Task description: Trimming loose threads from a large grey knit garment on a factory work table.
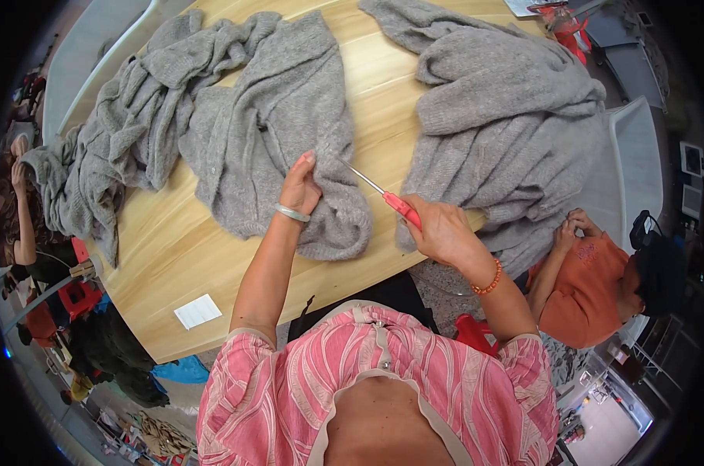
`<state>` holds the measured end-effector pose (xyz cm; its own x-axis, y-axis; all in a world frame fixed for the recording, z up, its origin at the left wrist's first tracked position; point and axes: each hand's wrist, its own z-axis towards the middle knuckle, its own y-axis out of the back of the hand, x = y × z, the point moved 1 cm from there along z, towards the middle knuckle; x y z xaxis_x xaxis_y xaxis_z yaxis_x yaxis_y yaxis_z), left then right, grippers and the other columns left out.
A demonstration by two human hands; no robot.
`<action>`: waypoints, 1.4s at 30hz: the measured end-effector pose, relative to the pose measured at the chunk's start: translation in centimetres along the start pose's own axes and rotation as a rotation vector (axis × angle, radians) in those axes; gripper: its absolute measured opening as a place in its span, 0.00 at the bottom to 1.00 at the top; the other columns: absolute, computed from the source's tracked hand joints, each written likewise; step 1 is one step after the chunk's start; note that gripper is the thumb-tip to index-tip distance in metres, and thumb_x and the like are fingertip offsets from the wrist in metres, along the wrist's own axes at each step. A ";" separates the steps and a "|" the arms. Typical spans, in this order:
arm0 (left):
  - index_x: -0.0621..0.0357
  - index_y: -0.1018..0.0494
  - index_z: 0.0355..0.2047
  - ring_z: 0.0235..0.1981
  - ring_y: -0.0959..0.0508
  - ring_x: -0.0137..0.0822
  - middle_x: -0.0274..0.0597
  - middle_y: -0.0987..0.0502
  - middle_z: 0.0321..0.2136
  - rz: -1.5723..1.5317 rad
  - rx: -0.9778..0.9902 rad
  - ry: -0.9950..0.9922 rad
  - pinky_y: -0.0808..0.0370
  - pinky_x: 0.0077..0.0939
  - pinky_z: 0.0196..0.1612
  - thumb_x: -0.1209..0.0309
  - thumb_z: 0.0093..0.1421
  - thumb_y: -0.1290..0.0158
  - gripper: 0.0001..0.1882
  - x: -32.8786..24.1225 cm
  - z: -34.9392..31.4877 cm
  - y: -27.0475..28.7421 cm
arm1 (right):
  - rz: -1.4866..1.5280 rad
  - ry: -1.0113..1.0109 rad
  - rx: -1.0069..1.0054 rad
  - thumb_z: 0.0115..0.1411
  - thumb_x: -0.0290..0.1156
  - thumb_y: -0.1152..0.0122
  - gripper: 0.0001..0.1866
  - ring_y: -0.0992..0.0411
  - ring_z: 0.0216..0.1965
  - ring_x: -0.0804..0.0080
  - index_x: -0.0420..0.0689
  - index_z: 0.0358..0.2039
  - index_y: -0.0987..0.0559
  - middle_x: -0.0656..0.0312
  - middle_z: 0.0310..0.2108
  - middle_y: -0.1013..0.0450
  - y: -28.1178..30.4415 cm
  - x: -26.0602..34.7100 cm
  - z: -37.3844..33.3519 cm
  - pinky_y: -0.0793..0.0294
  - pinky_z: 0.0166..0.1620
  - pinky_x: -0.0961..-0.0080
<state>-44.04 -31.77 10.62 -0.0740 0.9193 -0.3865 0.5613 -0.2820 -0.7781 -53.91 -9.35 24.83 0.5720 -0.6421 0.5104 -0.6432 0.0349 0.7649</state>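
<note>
A grey knit garment (267, 101) lies rumpled on the wooden table in front of me. My left hand (300, 190) is at its near part, with fingers bent on the knit and some of them hidden. Slightly to the right, my right hand (449, 233) grips the red handle of a thin metal-shafted tool (402, 208). The shaft slants up and left, its tip at the knit close to my left fingertips. Whether the tip goes into the fabric is too small to tell.
More grey knitwear (507, 109) is heaped on the right of the wooden table (154, 287), and another bunched piece (127, 140) on the left. A white paper (197, 311) lies near the front edge. A person in orange (585, 287) sits at the right; another person's arm (24, 210) shows far left.
</note>
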 end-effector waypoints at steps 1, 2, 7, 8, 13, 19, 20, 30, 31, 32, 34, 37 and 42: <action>0.57 0.29 0.37 0.42 0.27 0.29 0.34 0.24 0.37 0.000 0.002 0.001 0.33 0.26 0.51 0.74 0.59 0.49 0.06 0.2 0.5 0.4 | -0.001 -0.001 -0.002 0.56 0.34 0.46 0.13 0.28 0.29 0.44 0.47 0.43 0.28 0.47 0.24 0.26 -0.1 -0.1 0.0 0.30 0.33 0.53; 0.58 0.28 0.37 0.40 0.26 0.29 0.34 0.24 0.36 0.067 -0.003 -0.008 0.31 0.25 0.48 0.74 0.59 0.48 0.06 0.1 1.1 0.6 | -0.005 -0.001 -0.010 0.56 0.34 0.47 0.14 0.28 0.29 0.44 0.47 0.43 0.28 0.47 0.24 0.26 -0.4 -0.1 0.1 0.30 0.33 0.53; 0.62 0.27 0.36 0.34 0.25 0.26 0.37 0.22 0.33 0.461 -0.105 -0.051 0.30 0.20 0.40 0.74 0.56 0.44 0.08 0.9 2.8 -0.5 | 0.006 -0.040 -0.007 0.56 0.34 0.47 0.14 0.27 0.29 0.44 0.46 0.43 0.29 0.46 0.25 0.26 -0.5 -0.1 0.5 0.30 0.34 0.52; 0.62 0.27 0.36 0.34 0.25 0.26 0.37 0.22 0.33 0.462 -0.102 -0.044 0.30 0.20 0.40 0.74 0.56 0.44 0.08 1.1 2.9 -0.8 | -0.028 -0.051 0.002 0.56 0.33 0.47 0.12 0.27 0.29 0.44 0.44 0.41 0.29 0.46 0.24 0.26 -0.4 -0.2 0.7 0.30 0.34 0.53; 0.61 0.27 0.39 0.33 0.23 0.28 0.37 0.22 0.33 0.399 -0.075 -0.038 0.26 0.24 0.38 0.74 0.59 0.47 0.08 2.1 2.5 0.0 | -0.032 0.007 0.048 0.56 0.33 0.47 0.11 0.26 0.29 0.46 0.42 0.37 0.28 0.45 0.23 0.27 -0.1 -0.7 0.3 0.29 0.35 0.54; 0.64 0.30 0.44 0.39 0.25 0.30 0.40 0.23 0.38 0.373 -0.015 0.026 0.30 0.24 0.46 0.72 0.61 0.50 0.12 2.6 2.7 1.4 | -0.065 -0.078 0.046 0.55 0.35 0.45 0.14 0.27 0.31 0.43 0.43 0.39 0.29 0.45 0.24 0.27 0.2 -1.6 1.0 0.30 0.35 0.53; 0.64 0.30 0.44 0.39 0.25 0.30 0.40 0.23 0.38 0.372 -0.016 0.031 0.30 0.24 0.46 0.72 0.61 0.50 0.12 2.7 2.7 1.2 | -0.040 -0.010 0.128 0.55 0.35 0.45 0.14 0.27 0.31 0.43 0.43 0.40 0.29 0.45 0.24 0.27 -0.1 -1.7 0.7 0.30 0.35 0.53; 0.64 0.33 0.50 0.46 0.29 0.31 0.37 0.26 0.42 0.403 -0.148 -0.078 0.36 0.24 0.53 0.69 0.63 0.52 0.17 2.9 3.3 1.5 | 0.022 0.027 0.238 0.54 0.35 0.44 0.14 0.28 0.30 0.43 0.44 0.40 0.28 0.44 0.24 0.27 -0.6 -1.1 -1.4 0.30 0.34 0.52; 0.65 0.35 0.52 0.46 0.30 0.30 0.38 0.27 0.42 0.461 -0.171 -0.096 0.36 0.24 0.52 0.68 0.63 0.52 0.19 2.8 3.2 1.9 | 0.018 0.034 0.237 0.54 0.35 0.44 0.14 0.28 0.30 0.43 0.44 0.40 0.28 0.44 0.24 0.27 -0.6 -0.8 -1.6 0.30 0.34 0.52; 0.65 0.35 0.52 0.46 0.30 0.30 0.38 0.27 0.42 0.459 -0.167 -0.105 0.36 0.24 0.52 0.68 0.63 0.52 0.19 3.0 2.8 1.7 | 0.004 -0.017 0.187 0.54 0.35 0.44 0.14 0.28 0.29 0.43 0.44 0.40 0.29 0.45 0.24 0.27 -0.7 -0.9 -1.7 0.30 0.34 0.52; 0.65 0.38 0.55 0.46 0.30 0.29 0.39 0.28 0.43 0.599 -0.205 -0.272 0.34 0.24 0.51 0.69 0.61 0.50 0.23 3.8 0.9 0.9 | -0.029 -0.080 0.116 0.54 0.35 0.44 0.14 0.28 0.29 0.43 0.44 0.40 0.29 0.45 0.23 0.27 -0.6 -1.2 -2.1 0.31 0.33 0.52; 0.64 0.42 0.57 0.46 0.29 0.31 0.43 0.29 0.46 0.873 -0.058 -0.306 0.34 0.23 0.51 0.75 0.58 0.51 0.26 5.2 -3.0 1.0 | -0.042 -0.085 0.022 0.54 0.35 0.44 0.12 0.27 0.28 0.44 0.44 0.38 0.29 0.46 0.23 0.27 -1.6 -1.3 -3.3 0.30 0.33 0.52; 0.65 0.34 0.52 0.41 0.28 0.28 0.40 0.27 0.42 0.994 -0.186 -0.413 0.33 0.20 0.47 0.76 0.58 0.51 0.20 6.2 -4.8 7.0 | -0.096 -0.003 0.283 0.55 0.35 0.47 0.11 0.26 0.28 0.48 0.42 0.34 0.26 0.47 0.22 0.26 -4.1 2.6 -4.9 0.29 0.32 0.54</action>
<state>-36.65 -26.76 5.17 0.2299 0.1307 -0.9644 0.6365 -0.7698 0.0474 -47.30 -7.40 24.90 0.6361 -0.6343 0.4394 -0.7027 -0.2410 0.6694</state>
